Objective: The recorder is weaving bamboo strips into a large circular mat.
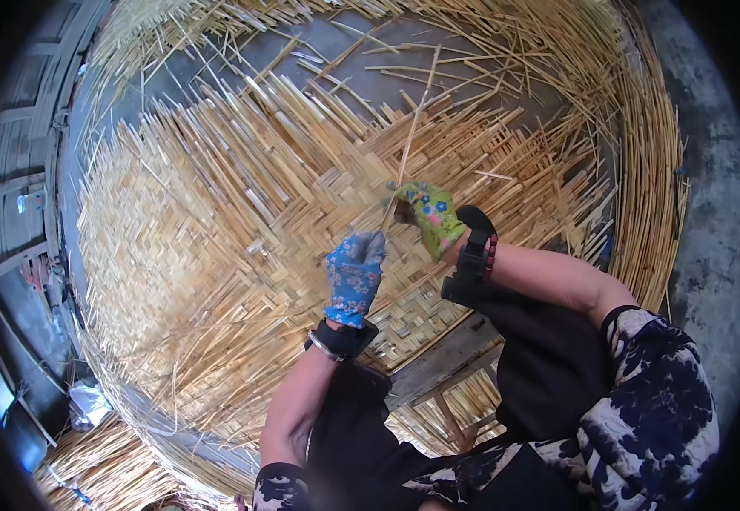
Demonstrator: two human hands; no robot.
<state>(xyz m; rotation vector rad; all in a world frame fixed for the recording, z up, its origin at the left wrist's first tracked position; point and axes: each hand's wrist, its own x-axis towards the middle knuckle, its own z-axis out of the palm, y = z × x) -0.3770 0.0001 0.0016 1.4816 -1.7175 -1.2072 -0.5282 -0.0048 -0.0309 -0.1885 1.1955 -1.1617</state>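
Observation:
My left hand [355, 274], in a blue flowered glove, grips the lower end of a long thin reed strip [418, 118]. Higher up the same strip, my right hand [429, 214] pinches it; this glove is green with flowers. The strip slants up and away between both hands, above a mat [306, 223] woven from flat reed strips in a herringbone pattern. Loose strip ends [248, 134] stick out along the mat's far side. Both wrists carry black straps. The fingertips of the right hand are partly hidden.
Bundled reeds [651, 160] lie along the right side, with scattered stalks [472, 57] on the grey floor beyond the mat. A wooden frame [19, 115] stands at the left. Below it are a white plastic bag [89, 404] and another reed bundle [108, 460]. Under my legs is a wooden board [443, 358].

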